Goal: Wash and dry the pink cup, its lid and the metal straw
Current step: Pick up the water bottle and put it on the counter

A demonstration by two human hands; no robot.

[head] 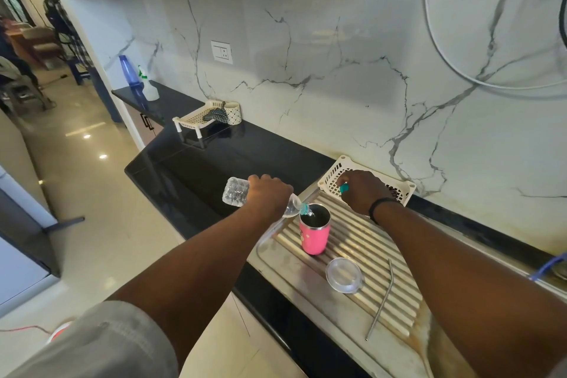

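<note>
The drainboard (362, 242) lies under both hands, and the white basket (337, 175) sits just beyond the right hand (363, 190), whose fingers pinch a teal cap (344, 187). The left hand (267, 193) is wrapped round a tipped bottle (236, 192), mouth over the cup (314, 228) just to its right. Keep the pour slow and centred so nothing spills, and stop well short of the rim. Lid (343, 275) and straw (380, 301) wait nearer the body, below the right wrist, untouched.
</note>
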